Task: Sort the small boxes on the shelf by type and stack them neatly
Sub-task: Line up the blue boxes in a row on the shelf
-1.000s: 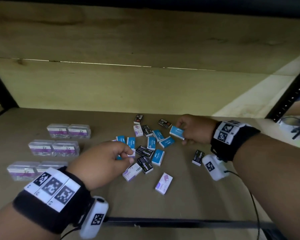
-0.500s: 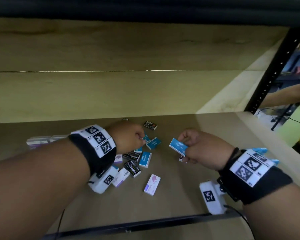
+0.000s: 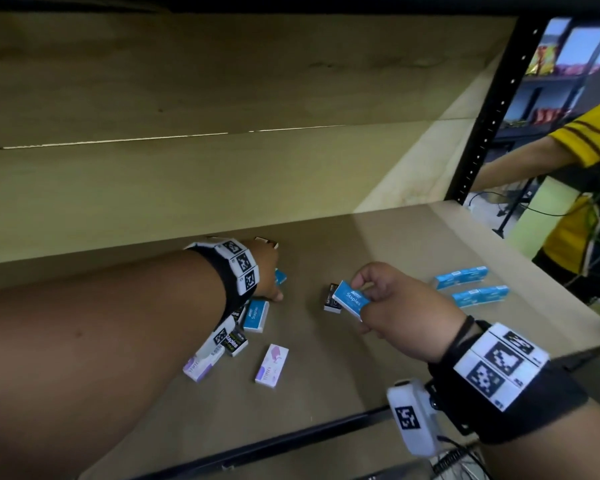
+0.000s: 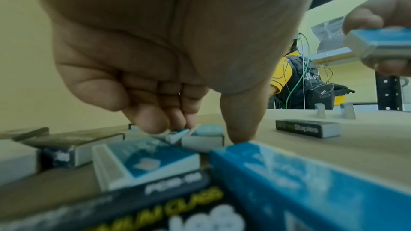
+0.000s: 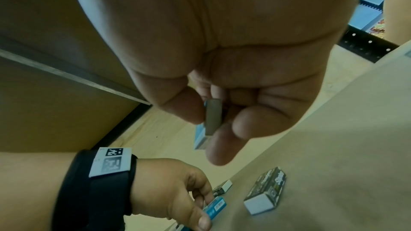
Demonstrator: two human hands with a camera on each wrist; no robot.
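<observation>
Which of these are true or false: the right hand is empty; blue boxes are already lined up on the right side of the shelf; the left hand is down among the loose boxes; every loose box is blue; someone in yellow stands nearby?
1. The right hand is empty. False: it pinches a blue staples box.
2. Blue boxes are already lined up at the right. True: two blue rows lie there.
3. The left hand is down among the loose boxes. True.
4. Every loose box is blue. False: a black box and a white-and-purple box lie there too.
5. A person in yellow stands nearby. True.
</observation>
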